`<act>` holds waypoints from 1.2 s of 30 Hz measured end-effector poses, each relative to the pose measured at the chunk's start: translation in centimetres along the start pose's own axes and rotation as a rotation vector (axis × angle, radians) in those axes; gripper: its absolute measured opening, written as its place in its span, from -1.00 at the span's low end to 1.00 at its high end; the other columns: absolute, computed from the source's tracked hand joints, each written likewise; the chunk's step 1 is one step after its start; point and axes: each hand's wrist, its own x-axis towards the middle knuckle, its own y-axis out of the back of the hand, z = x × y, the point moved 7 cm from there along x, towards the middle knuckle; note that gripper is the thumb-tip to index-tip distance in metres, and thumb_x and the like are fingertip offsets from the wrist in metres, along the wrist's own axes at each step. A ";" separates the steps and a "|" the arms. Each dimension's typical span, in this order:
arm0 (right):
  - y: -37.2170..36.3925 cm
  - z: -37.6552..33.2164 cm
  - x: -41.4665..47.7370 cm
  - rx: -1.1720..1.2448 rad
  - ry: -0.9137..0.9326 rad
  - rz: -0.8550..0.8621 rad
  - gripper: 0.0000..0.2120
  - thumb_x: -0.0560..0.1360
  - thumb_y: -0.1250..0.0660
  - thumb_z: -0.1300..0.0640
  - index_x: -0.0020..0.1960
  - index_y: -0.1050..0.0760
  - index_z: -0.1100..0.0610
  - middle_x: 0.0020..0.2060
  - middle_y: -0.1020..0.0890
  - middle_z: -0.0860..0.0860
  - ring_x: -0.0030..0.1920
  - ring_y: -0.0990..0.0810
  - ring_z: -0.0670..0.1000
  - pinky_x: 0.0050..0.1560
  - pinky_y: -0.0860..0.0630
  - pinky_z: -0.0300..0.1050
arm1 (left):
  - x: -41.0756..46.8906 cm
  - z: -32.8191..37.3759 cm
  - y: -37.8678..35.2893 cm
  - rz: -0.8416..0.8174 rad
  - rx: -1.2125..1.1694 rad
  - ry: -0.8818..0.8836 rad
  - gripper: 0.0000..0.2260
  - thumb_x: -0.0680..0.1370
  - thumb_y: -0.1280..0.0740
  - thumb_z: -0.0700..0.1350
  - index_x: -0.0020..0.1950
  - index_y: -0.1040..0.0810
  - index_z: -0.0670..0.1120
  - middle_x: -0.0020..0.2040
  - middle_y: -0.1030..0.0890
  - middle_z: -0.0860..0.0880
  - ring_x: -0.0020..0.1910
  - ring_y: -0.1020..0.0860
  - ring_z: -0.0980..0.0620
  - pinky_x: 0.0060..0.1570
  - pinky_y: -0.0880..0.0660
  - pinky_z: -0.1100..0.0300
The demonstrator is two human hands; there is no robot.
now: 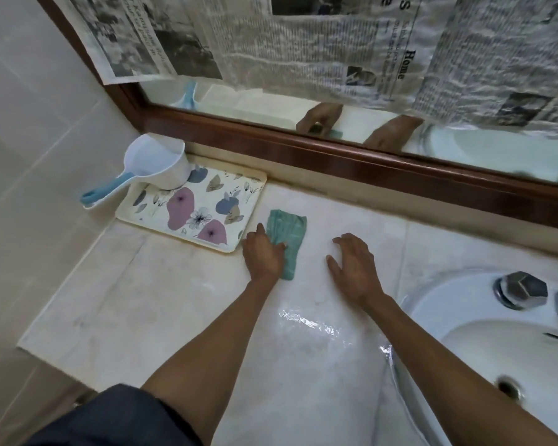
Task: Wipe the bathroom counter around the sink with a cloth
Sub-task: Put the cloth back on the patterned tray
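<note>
A teal cloth (pixel 289 235) lies flat on the pale marble counter (pixel 161 297), just right of a floral tray. My left hand (pixel 264 252) presses on the cloth's left edge, fingers partly on it. My right hand (pixel 353 265) rests flat on the bare counter to the right of the cloth, fingers spread, holding nothing. The white sink (pixel 484 342) sits at the lower right. A wet streak (pixel 313 323) glistens on the counter between my forearms.
A floral tray (pixel 194 210) stands at the back left with a white scoop with a blue handle (pixel 155 169) on its corner. A chrome tap (pixel 522 289) rises from the sink rim. A wood-framed mirror (pixel 335 162) partly covered with newspaper runs along the back.
</note>
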 end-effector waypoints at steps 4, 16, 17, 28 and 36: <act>0.1 -0.4 0.9 0.012 -0.037 0.037 -0.59 0.60 -0.26 0.04 0.39 -0.42 0.17 0.37 -0.42 0.12 0.43 -0.32 0.17 0.41 -0.27 0.08 | 0.9 0.2 0.3 -0.013 -0.189 -0.010 -0.71 0.51 -0.41 -0.24 0.23 -0.57 -0.17 0.00 -0.55 -0.16 0.05 -0.57 -0.19 -0.06 -0.42 0.13; -2.8 -6.7 5.5 -0.018 -0.119 0.096 -0.54 0.61 -0.23 0.00 0.42 -0.37 0.21 0.44 -0.36 0.19 0.47 -0.28 0.21 0.46 -0.23 0.10 | 7.2 0.4 8.4 -0.155 -0.615 -0.122 -0.62 0.51 -0.50 -0.23 0.33 -0.60 -0.13 0.03 -0.65 -0.03 -0.08 -0.64 0.02 -0.24 -0.57 0.42; -3.4 -7.4 5.9 -0.023 -0.126 0.101 -0.53 0.61 -0.21 -0.02 0.43 -0.35 0.21 0.46 -0.34 0.19 0.48 -0.26 0.21 0.48 -0.21 0.10 | 8.2 0.1 9.2 -0.156 -0.621 -0.130 -0.61 0.50 -0.51 -0.23 0.32 -0.61 -0.12 0.03 -0.66 -0.04 -0.10 -0.65 0.02 -0.25 -0.59 0.37; -8.2 -9.5 5.0 -0.163 -0.195 0.180 -0.36 0.63 0.00 -0.24 0.60 -0.08 0.09 0.62 0.01 0.11 0.61 0.07 0.12 0.59 0.09 0.12 | 14.0 -6.3 9.6 -0.257 -0.554 -0.145 -0.48 0.49 -0.48 -0.32 0.43 -0.52 -0.04 0.22 -0.67 -0.12 0.13 -0.66 -0.02 0.15 -0.60 0.11; -8.2 -9.6 5.0 -0.206 -0.223 0.187 -0.36 0.63 0.02 -0.25 0.59 -0.08 0.06 0.62 0.00 0.07 0.62 0.08 0.08 0.60 0.08 0.08 | 14.7 -7.1 8.7 -0.208 -0.262 -0.212 -0.54 0.53 -0.42 -0.29 0.42 -0.53 -0.10 0.27 -0.62 -0.15 0.19 -0.59 -0.11 0.19 -0.44 0.25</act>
